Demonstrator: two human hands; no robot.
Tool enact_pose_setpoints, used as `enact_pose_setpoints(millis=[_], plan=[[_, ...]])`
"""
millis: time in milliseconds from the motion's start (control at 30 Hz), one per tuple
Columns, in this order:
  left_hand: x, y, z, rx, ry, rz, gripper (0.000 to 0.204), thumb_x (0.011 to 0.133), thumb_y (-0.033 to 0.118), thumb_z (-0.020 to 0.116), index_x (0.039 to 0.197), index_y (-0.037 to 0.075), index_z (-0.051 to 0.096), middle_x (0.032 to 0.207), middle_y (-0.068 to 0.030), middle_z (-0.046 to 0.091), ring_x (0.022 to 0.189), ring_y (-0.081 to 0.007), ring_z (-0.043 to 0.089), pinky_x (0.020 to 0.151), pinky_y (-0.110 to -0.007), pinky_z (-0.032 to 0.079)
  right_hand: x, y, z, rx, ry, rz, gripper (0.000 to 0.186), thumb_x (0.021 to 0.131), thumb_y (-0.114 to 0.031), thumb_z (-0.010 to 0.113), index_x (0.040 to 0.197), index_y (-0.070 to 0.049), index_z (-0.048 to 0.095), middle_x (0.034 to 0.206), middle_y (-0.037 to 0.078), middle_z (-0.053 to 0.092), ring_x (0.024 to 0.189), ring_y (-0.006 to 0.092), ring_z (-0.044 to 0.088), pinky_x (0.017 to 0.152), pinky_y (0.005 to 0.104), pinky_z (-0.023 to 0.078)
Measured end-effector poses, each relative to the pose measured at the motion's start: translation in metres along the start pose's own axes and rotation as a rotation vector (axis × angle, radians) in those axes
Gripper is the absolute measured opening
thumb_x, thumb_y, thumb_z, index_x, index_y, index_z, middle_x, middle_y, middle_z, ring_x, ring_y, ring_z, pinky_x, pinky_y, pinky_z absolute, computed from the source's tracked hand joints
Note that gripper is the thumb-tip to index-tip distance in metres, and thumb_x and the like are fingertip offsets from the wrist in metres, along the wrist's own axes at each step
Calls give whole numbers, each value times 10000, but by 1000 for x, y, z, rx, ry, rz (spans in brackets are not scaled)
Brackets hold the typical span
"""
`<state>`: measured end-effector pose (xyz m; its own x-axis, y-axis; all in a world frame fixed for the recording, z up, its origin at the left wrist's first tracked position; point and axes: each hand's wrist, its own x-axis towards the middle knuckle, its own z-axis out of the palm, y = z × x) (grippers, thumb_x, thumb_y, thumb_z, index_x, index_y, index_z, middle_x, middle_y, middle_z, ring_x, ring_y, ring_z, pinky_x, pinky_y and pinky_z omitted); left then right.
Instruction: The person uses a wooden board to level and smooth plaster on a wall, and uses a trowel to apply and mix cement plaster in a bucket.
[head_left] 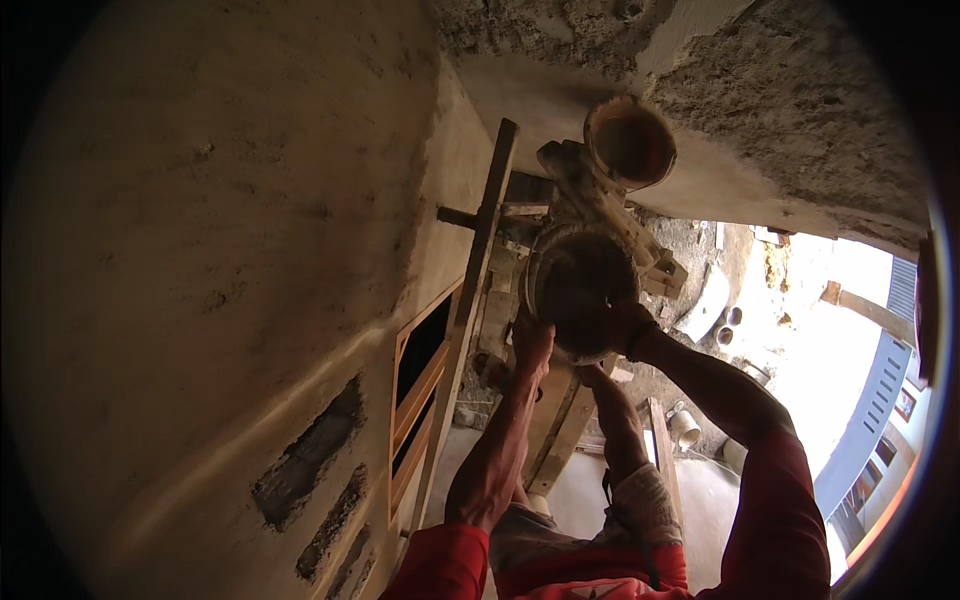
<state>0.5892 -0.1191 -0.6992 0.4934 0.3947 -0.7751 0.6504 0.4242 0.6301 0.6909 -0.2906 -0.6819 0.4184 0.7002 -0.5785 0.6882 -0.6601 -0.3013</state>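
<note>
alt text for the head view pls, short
Two bare hands, left hand and right hand, grip a round mortar pan raised overhead toward a wooden scaffold, where an orange bucket sits. A rough plastered wall fills the left.

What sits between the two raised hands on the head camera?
The round dark pan: the left hand grips its lower left rim, the right hand its lower right. Head view only.
</note>
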Motion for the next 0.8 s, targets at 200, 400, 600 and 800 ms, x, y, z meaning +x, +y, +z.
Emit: enact_pose_setpoints(millis=[200, 400, 600, 800], plan=[[-34, 36, -4, 3, 1, -5, 546, 653, -36, 500, 1198, -12, 495, 903, -58, 551, 693, -126, 492, 570, -253, 400, -21, -18, -77, 133, -206, -207, 233, 850, -272, 508, 892, -97, 655, 769, 147, 649, 744, 302, 655, 623, 404, 535], [-58, 69, -1, 50, 40, -11, 571, 598, -59, 515, 1168, -38, 481, 901, -54, 509, 707, -135, 459, 601, -233, 379, -17, -9, -92, 16, 42, 33, 324, 854, -248, 496, 1131, -88, 545, 762, 130, 644, 719, 259, 656, 564, 379, 528], [-54, 83, 6, -75, 8, 28, 640, 579, -76, 514, 1215, -56, 448, 998, -79, 518, 754, -157, 475, 641, -239, 403, -57, -44, -75, -26, -75, -120, 457, 828, -200, 503, 1241, -5, 483, 925, 198, 633, 836, 321, 651, 681, 420, 541], [-52, 77, -1, -9, 17, 35, 693, 577, -107, 498, 1263, -44, 420, 1053, -85, 504, 810, -168, 492, 684, -230, 407, -44, -3, -162, 32, 111, -2, 264, 834, -192, 477, 1023, -36, 575, 696, 123, 633, 682, 284, 655, 572, 423, 519]])
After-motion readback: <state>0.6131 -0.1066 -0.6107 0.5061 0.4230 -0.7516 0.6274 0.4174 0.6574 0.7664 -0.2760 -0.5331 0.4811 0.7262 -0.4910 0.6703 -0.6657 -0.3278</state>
